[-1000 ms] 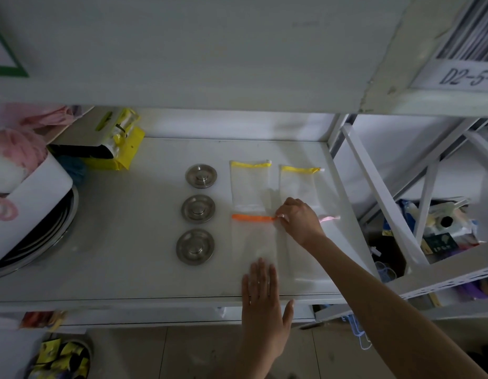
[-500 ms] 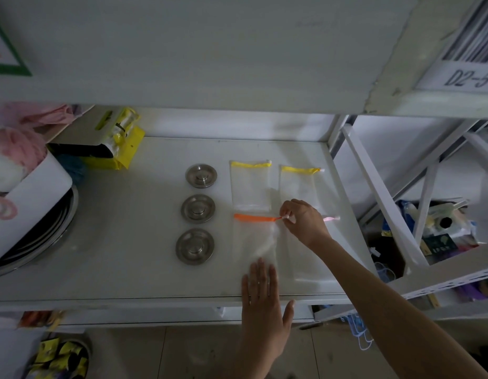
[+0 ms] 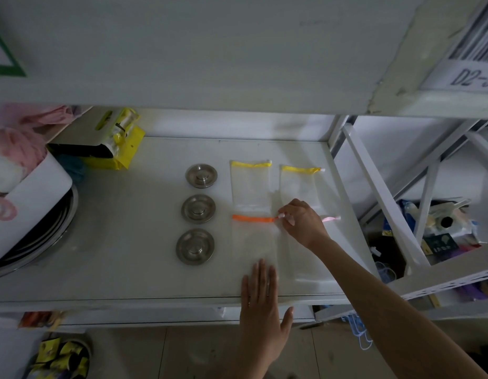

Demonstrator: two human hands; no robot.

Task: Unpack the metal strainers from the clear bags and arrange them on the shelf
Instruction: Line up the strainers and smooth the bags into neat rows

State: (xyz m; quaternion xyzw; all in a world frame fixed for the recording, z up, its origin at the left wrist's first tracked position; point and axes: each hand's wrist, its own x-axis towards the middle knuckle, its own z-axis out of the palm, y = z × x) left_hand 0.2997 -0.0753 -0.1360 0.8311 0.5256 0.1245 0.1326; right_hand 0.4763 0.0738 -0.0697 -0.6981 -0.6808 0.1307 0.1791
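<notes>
Three round, shiny metal strainers (image 3: 198, 212) line the matte white shelf (image 3: 114, 242); at their three o'clock, right hand (image 3: 303, 224) pinches a limp clear bag's (image 3: 253, 242) orange strip, left hand (image 3: 260, 305) flat, fingers together.

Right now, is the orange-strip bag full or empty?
Empty, it seems: the orange-strip bag lies flat and see-through on the shelf, nothing visible inside, left hand pressing its near end.

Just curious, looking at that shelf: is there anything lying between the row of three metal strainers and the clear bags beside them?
Nothing. In the head view, a bare strip of shelf separates the strainers from the clear bags.
</notes>
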